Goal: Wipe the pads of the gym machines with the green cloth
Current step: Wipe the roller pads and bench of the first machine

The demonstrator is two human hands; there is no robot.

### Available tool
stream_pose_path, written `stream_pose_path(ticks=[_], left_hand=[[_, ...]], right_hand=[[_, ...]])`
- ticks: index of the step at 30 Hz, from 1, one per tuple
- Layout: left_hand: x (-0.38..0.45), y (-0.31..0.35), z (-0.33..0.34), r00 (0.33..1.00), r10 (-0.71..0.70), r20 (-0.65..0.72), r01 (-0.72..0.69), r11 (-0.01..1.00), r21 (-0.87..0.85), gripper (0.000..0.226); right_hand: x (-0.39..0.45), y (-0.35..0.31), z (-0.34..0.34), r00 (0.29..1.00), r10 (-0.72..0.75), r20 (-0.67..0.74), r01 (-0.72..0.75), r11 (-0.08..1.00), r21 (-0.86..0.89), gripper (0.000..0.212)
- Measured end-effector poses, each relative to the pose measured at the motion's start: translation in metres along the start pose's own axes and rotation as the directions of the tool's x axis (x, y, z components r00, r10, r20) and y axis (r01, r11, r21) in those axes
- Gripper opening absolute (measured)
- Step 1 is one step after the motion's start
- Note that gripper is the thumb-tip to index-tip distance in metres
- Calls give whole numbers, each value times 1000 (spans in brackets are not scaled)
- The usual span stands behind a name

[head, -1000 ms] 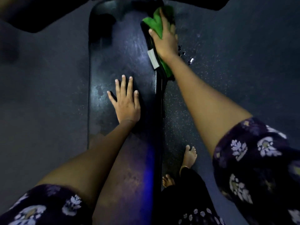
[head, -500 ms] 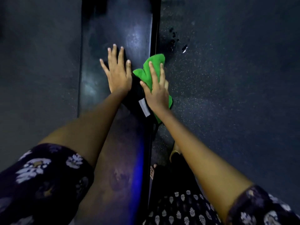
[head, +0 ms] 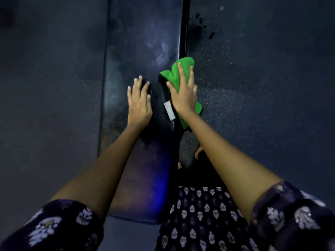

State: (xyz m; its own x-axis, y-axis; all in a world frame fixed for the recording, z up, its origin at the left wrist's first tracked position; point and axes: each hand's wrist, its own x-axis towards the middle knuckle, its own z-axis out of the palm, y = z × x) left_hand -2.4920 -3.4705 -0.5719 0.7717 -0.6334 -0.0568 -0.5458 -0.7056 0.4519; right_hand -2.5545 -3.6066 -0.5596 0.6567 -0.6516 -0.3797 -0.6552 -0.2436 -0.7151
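Note:
A long black bench pad runs away from me down the middle of the view. My right hand lies on the green cloth, fingers straight, pressing it onto the pad's right edge; the cloth drapes over that edge and a white tag sticks out beside my wrist. My left hand rests flat on the pad just left of the cloth, fingers spread.
Dark speckled rubber floor lies on both sides of the bench, with a few wet spots to the right of the far part of the pad. My patterned clothing and a foot are beside the bench's near right side.
My right hand has drawn the cloth back along the pad's right edge from the far end toward me, level with my left hand. The view has shifted a little.

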Motion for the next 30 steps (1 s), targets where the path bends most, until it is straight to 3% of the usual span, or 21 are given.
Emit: stream_pose_path(ticks=[6,12,15,19,22,25,27,30], left_hand=[[-86,-14,-11,999,-30,43,29,999,15,50],[-162,-29,-19,996,-71,48,70,997,20,50],[-198,-39,-21,992,-127,23,127,992,20,50],[-244,-44,-22,968,-250,-23,251,967,47,52],[-268,-46,-24,894,-439,-88,445,892,73,62],[-292,-52,-28,728,-676,-115,684,728,50,75],[-308,-50,-29,650,-755,-82,757,653,-18,72],[-314,-55,-33,612,-782,-119,774,623,-111,53]], right_hand=[[-107,21,20,992,-116,56,128,943,-309,65],[-105,7,22,994,-58,88,90,905,-416,64],[-162,16,39,972,-171,161,232,809,-540,65],[-246,47,52,870,-384,311,493,656,-571,65],[-218,50,41,829,-384,407,559,604,-568,62],[-209,32,45,922,-280,268,387,704,-595,62],[-240,28,63,927,-264,266,373,709,-599,63],[-299,41,80,793,-387,471,609,543,-579,63]])
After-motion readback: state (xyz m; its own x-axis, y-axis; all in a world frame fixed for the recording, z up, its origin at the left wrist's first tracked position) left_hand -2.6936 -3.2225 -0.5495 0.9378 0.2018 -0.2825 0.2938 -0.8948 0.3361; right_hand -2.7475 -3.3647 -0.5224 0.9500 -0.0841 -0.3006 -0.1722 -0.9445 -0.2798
